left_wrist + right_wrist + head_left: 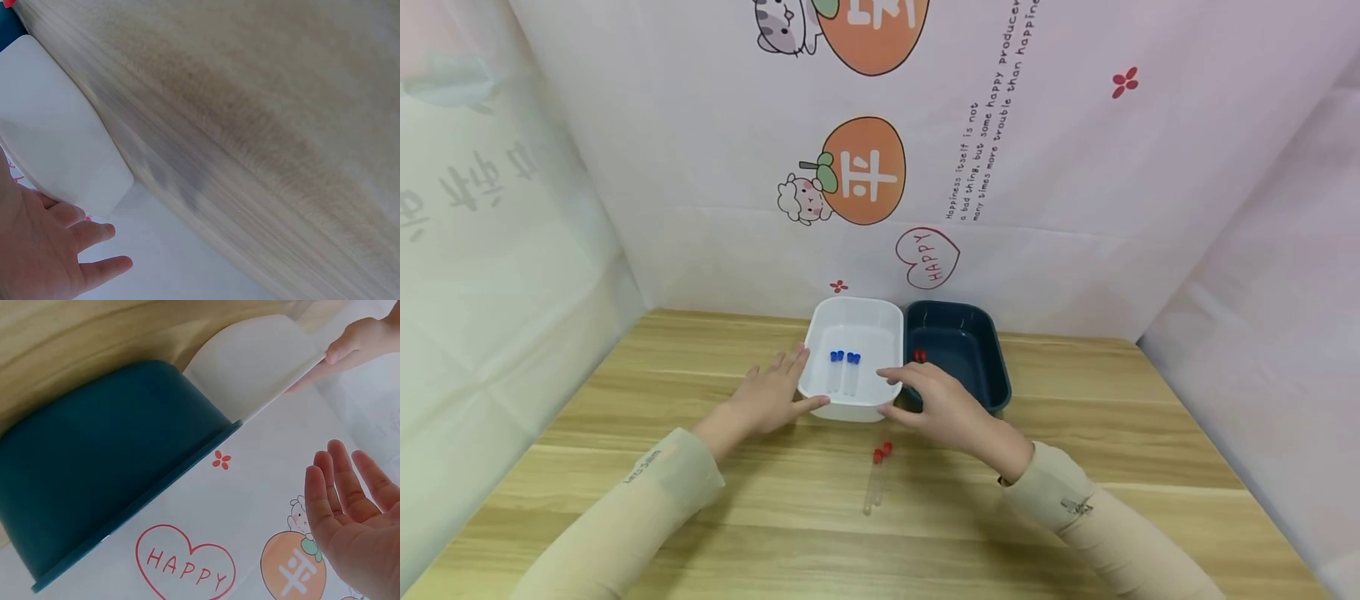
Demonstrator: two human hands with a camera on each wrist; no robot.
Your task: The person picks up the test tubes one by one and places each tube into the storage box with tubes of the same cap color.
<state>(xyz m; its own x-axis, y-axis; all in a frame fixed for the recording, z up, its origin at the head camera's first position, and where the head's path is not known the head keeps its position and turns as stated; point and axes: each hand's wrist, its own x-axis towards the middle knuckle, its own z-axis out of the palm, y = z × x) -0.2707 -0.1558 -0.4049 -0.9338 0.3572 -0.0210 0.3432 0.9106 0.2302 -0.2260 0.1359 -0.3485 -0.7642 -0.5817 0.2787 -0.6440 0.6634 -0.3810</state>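
My left hand (767,398) rests at the left side of a white plastic bin (852,412), fingers extended along the rim and thumb at its front edge. Inside that bin lie several clear tubes with blue caps (853,358). My right hand (951,410) is over the bin's front right corner, fingers loosely bent, holding nothing. In the right wrist view its fingers look apart from both bins. To the right stands a dark blue bin (1002,375) with red caps (919,355) showing; the hand hides part of it. Two red-capped tubes (873,485) lie on the table in front.
The wood-grain table (760,517) carries both bins, side by side near its back edge. A printed white cloth (1045,267) hangs close behind them, and more cloth closes off the left and right sides.
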